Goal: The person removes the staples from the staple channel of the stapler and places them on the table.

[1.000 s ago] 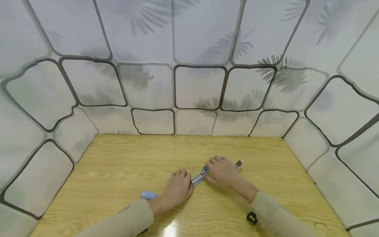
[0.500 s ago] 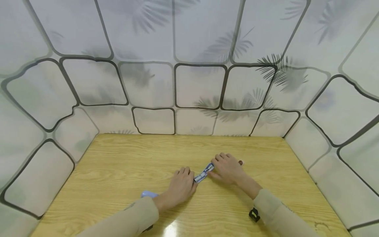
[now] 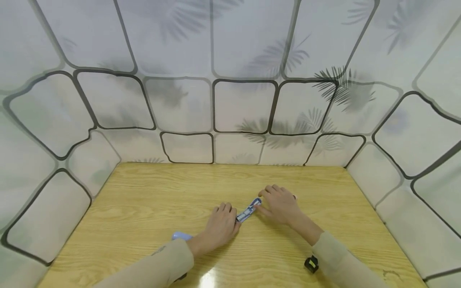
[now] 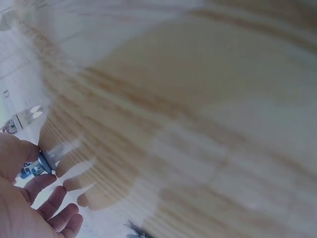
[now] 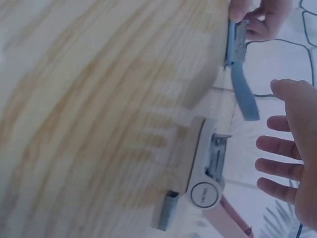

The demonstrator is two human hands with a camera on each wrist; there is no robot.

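Wall: pale cloth-like backdrop [image 3: 237,106], dark rounded outlines plus grey leaf print, runs along the left, back and right of the table.
Table: light wood-grain top [image 3: 162,192], glare spot at the near edge.
Blue item: smooth, light blue, rounded end [image 3: 181,236], lies just left of the left wrist, partly hidden behind it. Can't tell what it is.
Dark bit: small black piece [image 3: 181,277] peeks out from under the left sleeve [image 3: 158,264]; too covered to identify.
Left hand: [image 3: 221,224] grips the near end of the blue stapler between thumb and fingers; the other fingertips are loosely bent.
Blue stapler: [image 3: 248,211] near the middle of the table, between the two hands, slanting away to the right. Unfolded: metal tray at the left-hand end, blue arm angled off it. Can't tell if it touches the wood.
Right hand: [image 3: 281,204] fingers spread, holds nothing. Thumb close to the stapler's far end; right wrist view shows a gap. Hands apart from each other.
White-and-pink stapler: [image 5: 200,173] by the right hand, mostly hidden behind it in the head view. Also unfolded, metal tray exposed, round badge at the hinge.
Metal strip: short, grey [image 5: 168,210], just beside that stapler.
Black gadget: small, yellow-green patch [image 3: 311,264], just beside the right sleeve [image 3: 335,256].
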